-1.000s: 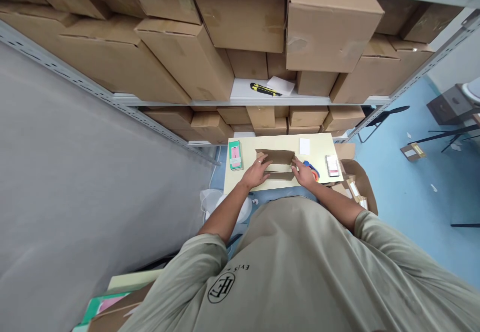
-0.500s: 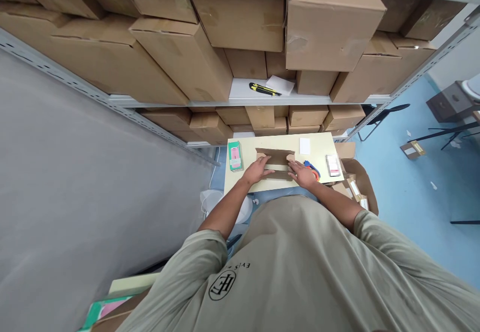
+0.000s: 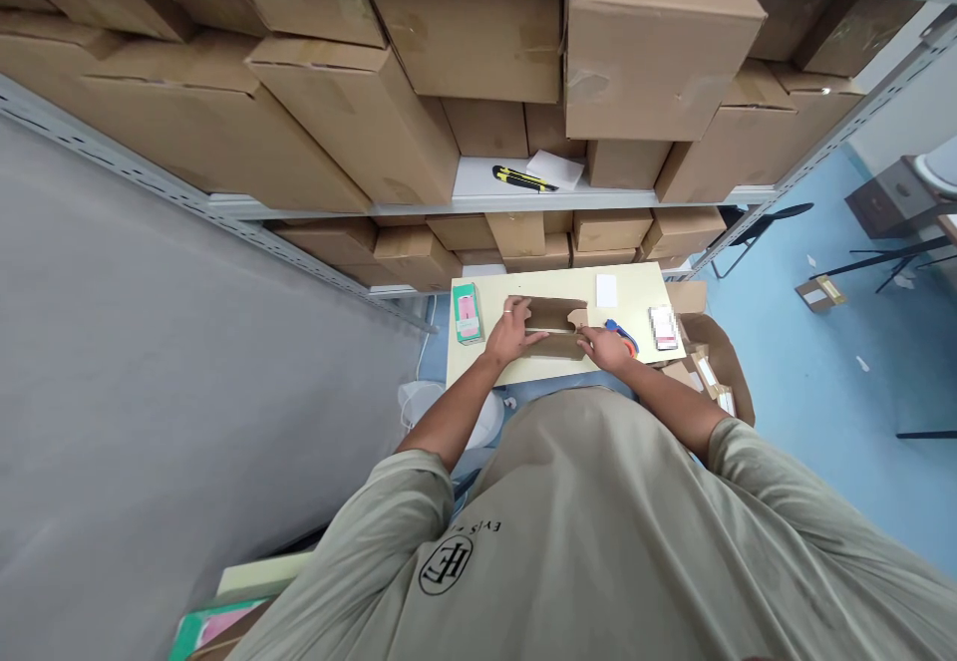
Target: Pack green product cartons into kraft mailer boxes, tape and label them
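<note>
A small brown cardboard box [image 3: 557, 345] lies part-folded on the pale yellow table, its flaps standing up. At its left end is my left hand [image 3: 509, 334], a ring on one finger, the fingers over the far corner and the thumb along the near panel. My right hand [image 3: 607, 349] grips the right end of the near panel between thumb and fingers. Just right of that hand lies a blue and orange tape dispenser [image 3: 622, 336], partly hidden by it. Further right is a white, blurred packet [image 3: 663, 328]. A green and pink box [image 3: 468, 313] stands at the table's left.
Behind the table [image 3: 538, 285] rises a shelf rack packed with cardboard boxes [image 3: 665, 43]. Yellow and black cutters [image 3: 523, 178] lie on its shelf. A white card [image 3: 606, 291] rests on the table. An open carton [image 3: 729, 362] of small boxes stands right; a grey wall [image 3: 186, 342] is left.
The near panel of the cardboard box has come up and inward, narrowing the gap. My left fingers have moved up to the far-left corner, and my right hand has shifted slightly toward me.
</note>
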Tool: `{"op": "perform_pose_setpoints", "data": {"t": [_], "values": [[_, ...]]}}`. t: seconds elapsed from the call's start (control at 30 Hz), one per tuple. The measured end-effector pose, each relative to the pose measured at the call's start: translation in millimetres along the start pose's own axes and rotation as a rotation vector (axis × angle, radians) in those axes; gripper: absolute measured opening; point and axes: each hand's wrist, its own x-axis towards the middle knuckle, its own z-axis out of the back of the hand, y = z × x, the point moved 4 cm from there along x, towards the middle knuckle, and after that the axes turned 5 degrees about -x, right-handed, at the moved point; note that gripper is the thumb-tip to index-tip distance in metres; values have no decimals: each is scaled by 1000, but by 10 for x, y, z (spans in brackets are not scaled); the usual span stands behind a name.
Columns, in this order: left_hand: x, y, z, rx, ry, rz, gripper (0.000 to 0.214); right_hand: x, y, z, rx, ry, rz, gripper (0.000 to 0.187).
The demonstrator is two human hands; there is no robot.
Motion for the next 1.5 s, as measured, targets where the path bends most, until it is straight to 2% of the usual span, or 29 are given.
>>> {"op": "perform_pose_setpoints", "data": {"t": [0.07,0.13,0.23,0.33,0.53,0.6,0.77,0.83,0.97,1.03,1.13,1.23,1.33,1.5], "values": [[11,4,50,35,-54,39,116,-6,-43,-49,65,-23,9,38],[24,-7,75,70,-42,60,118,2,-88,-108,134,-51,13,37],[17,-49,88,115,-28,42,100,41,-148,-184,252,-153,-7,36],[-37,-70,78,166,-80,40,81,96,-192,-247,357,-252,-85,40],[-92,-38,-29,145,-79,-11,57,185,-178,-337,321,-239,-133,33],[-50,-34,-58,122,-38,-74,47,192,-183,-360,311,-247,-155,29],[55,15,-144,43,183,-183,31,184,-191,-443,359,-259,-262,25],[40,55,-161,48,236,-226,38,183,-167,-467,367,-272,-274,24],[-65,161,-158,95,262,-258,68,143,-202,-516,387,-274,-299,25],[-103,202,-146,103,249,-233,67,72,-345,-528,389,-284,-361,28],[-104,208,-138,78,242,-214,64,-82,-728,-537,319,-261,-515,32],[-49,183,-136,47,238,-216,64,-178,-1154,-575,224,-152,-608,45],[2,159,-142,40,235,-218,65,-140,-1454,-684,220,-31,-609,54],[-26,95,-180,19,193,-169,65,40,-1649,-879,232,45,-589,31]]}}
